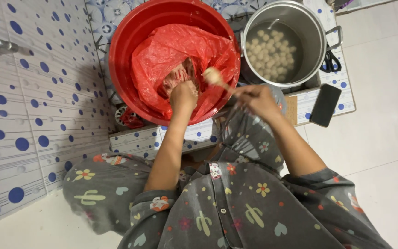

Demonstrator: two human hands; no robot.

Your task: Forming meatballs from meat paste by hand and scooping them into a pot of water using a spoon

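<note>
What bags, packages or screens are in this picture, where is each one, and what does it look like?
Red plastic bag: crumpled, lining the red basin, opened around pinkish paste; the left hand presses into it.
Phone: flat black rectangle, screen dark, on the tiled ledge beside the steel pot.
No labels or signs show.

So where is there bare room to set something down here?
Bare floor lies right of the black phone and of the steel pot. It is crowded ahead: the red basin and pot sit nearly touching, with both hands working at the basin's bag.
</note>
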